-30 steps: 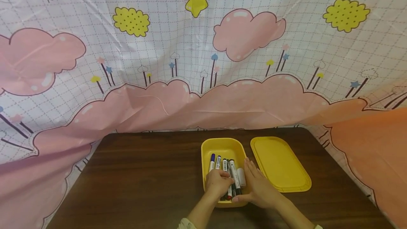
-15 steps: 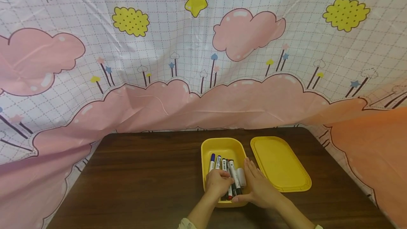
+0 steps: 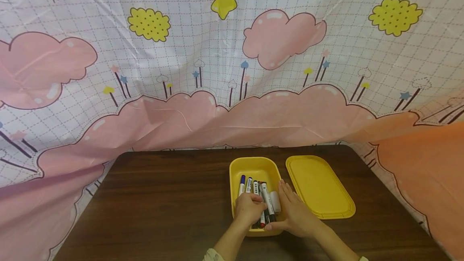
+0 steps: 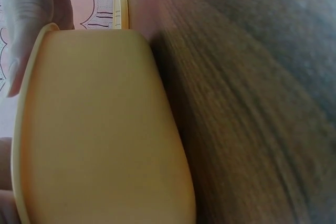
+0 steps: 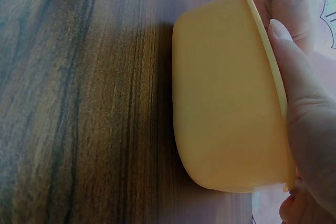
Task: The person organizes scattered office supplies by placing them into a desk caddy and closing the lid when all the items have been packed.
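A yellow plastic box (image 3: 237, 164) stands on the table, with several whiteboard markers (image 3: 267, 198) lying lengthwise in its near half. My left hand (image 3: 248, 208) reaches in over the near left side. Its bent fingers and thumb hold a white marker (image 3: 255, 187) among the others; the fingertips are partly hidden. Along the right rim lies my right hand (image 3: 299, 216), fingers straight, its thumb close to the near rim and a black marker end. Beside that hand, inside the box, sits a short white cylinder (image 3: 274, 201). Both wrist views mostly show the box's outer wall (image 4: 105, 124).
A yellow lid (image 3: 320, 188) lies flat on the dark wooden table (image 3: 163, 196), just right of the box. Behind the table hangs a patterned cloth (image 3: 203, 124) with pink clouds.
A few markers under my left hand have shifted very slightly since a second ago. Both hands, the box and the lid keep their places.
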`<move>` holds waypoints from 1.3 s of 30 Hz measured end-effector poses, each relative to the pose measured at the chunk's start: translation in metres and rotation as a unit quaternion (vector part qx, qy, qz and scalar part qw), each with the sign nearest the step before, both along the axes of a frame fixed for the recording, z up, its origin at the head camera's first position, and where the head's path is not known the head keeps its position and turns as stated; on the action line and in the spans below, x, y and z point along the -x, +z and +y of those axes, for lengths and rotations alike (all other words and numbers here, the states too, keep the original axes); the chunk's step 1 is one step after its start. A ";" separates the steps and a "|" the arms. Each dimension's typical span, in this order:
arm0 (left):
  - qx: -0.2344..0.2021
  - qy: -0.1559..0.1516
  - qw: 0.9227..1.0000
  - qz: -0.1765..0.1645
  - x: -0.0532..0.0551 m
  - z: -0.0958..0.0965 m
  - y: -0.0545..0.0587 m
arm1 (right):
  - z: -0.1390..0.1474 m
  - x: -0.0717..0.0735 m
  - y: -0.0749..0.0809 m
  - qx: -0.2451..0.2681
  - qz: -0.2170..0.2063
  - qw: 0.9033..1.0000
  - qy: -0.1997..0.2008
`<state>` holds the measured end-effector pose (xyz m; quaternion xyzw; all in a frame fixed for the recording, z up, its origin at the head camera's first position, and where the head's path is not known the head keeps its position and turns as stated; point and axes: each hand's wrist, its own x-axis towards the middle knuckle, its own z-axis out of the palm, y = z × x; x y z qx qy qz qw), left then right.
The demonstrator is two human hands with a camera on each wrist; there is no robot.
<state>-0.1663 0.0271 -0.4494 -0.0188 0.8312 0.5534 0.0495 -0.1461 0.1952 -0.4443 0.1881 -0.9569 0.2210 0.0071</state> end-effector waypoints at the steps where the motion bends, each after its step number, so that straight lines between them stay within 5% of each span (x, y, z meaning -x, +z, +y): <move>1: 0.000 0.000 1.000 -0.001 0.000 0.000 0.000 | 0.000 0.000 0.000 0.001 -0.001 1.000 0.000; 23: 0.004 -0.005 1.000 0.005 0.000 -0.003 0.003 | 0.000 0.001 -0.002 0.005 -0.011 1.000 -0.007; 33: 0.003 -0.004 1.000 0.010 -0.001 -0.007 0.013 | 0.000 0.001 -0.004 0.002 -0.009 1.000 -0.008; 39: -0.007 0.006 0.999 0.049 -0.001 -0.010 0.020 | 0.001 0.002 -0.004 -0.005 0.010 1.000 -0.003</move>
